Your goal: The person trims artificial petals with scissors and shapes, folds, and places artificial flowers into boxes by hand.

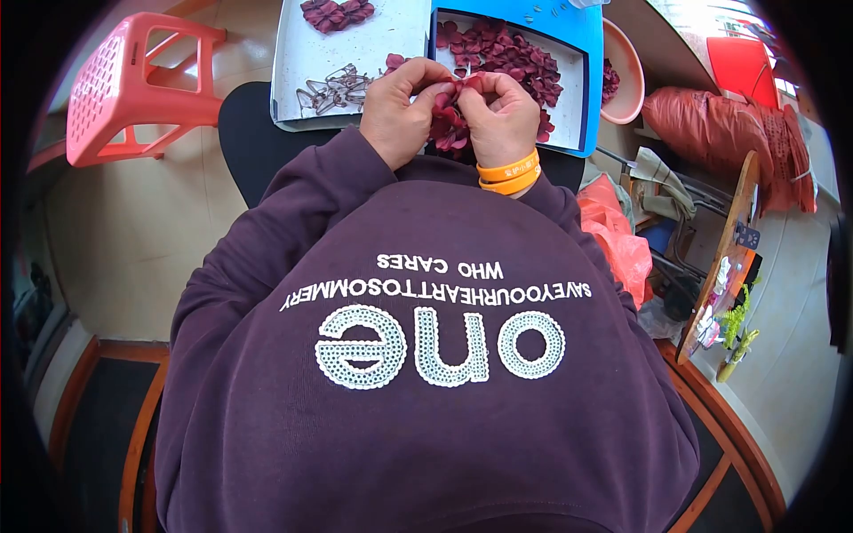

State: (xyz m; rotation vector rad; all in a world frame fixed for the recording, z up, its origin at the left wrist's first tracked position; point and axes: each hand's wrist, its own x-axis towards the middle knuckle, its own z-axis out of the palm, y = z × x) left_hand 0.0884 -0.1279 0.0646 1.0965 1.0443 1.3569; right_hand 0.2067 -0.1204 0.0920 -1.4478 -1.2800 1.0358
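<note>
My left hand [402, 114] and my right hand [500, 123] meet above the near edge of the trays. Thumb and finger of each are pinched together on a dark red artificial flower [450, 131], whose petals hang below the fingertips. A thin pale tip shows between the fingers; what it is I cannot make out. Beyond my left hand, a white tray [355, 49] holds a tangle of thin brown wire pieces [336, 90] and a petal cluster [337, 13]. Behind my right hand, many loose dark red petals [511, 64] fill a dark-edged box [566, 133].
Both containers stand on a blue surface [593, 53]. To the right is a pink basin [627, 67] with more petals. A pink plastic stool [133, 84] stands at left. Red sacks [711, 124], a red plastic bag [613, 231] and a wooden board [724, 258] are at right.
</note>
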